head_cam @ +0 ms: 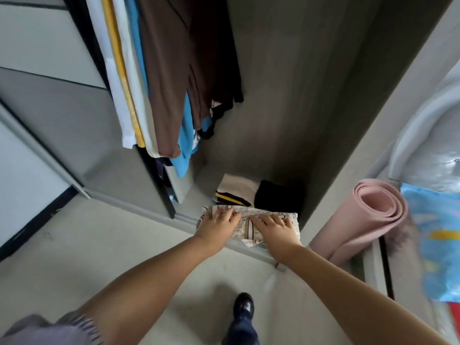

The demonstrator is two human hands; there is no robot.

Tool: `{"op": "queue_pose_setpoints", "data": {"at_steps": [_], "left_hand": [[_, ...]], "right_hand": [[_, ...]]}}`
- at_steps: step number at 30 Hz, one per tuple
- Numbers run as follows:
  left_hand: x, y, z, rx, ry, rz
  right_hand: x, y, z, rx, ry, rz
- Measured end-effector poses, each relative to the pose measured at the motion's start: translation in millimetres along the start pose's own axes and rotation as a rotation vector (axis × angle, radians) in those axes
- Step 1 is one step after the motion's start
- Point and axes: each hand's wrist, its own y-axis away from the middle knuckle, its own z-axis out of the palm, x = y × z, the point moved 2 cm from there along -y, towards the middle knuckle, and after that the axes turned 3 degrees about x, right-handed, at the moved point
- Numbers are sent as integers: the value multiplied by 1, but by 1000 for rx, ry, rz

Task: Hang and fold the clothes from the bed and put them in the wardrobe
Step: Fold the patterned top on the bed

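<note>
So a folded patterned garment [249, 226], cream with brown and beige print, is being set down at the front edge of the wardrobe floor [281, 170], lower middle of the frame. Part of it hangs slightly over the sliding-door track [159, 215], so it isn't fully tucked in yet.

Both hands are laid on top of it. The left hand [219, 225] is spread flat over the left half, fingers fairly straight and fanned. The right hand [272, 226] is pressed on the right half the same way, fingers stretched forward. Nothing is really gripped here; the bundle is just pushed down and held flat under the palms.

Handling-wise, it looks like thin, soft fabric: light, floppy, no stiffness of its own. A fold like that would probably be lost if it got lifted by one corner, so it's best supported from underneath at both short ends, or simply slid forward under flat palms. Not fragile, and it doesn't look slippery.

Right behind it, two more folded pieces are already parked: a cream and striped pile [236, 192] and a black folded item [276, 199], side by side, just beyond the patterned one. Whether they're touching it can't be told.

Hanging clothes [161, 83] (white, yellow, blue, brown) are seen in the upper left of the frame, and a rolled pink mat [366, 215] is propped at the right, outside the wardrobe.
</note>
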Motion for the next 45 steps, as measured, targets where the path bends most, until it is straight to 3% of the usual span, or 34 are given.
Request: {"op": "queue_pose_setpoints", "data": {"at_steps": [8,12,19,26,30,33,37,42,45], "left_hand": [[-70,-142,40,-44,-8,53],[-104,-229,70,26,-55,88],[-145,-367,215,-124,46,131],[-166,-491,322,25,135,53],[-160,-525,392,31,161,132],[-153,-525,450,-85,194,206],[-154,-513,498,-250,239,267],[-154,-521,481,-407,235,240],[-155,-522,442,-422,294,196]], "right_hand": [[33,-153,16,25,-86,38],[59,-248,38,16,-146,88],[90,-397,144,-63,-66,128],[133,-524,224,134,-39,161],[145,-554,294,62,-80,190],[148,-558,349,-87,-81,139],[145,-555,389,-163,-104,46],[142,-562,378,-279,-159,112],[149,-559,341,-283,-200,137]]}}
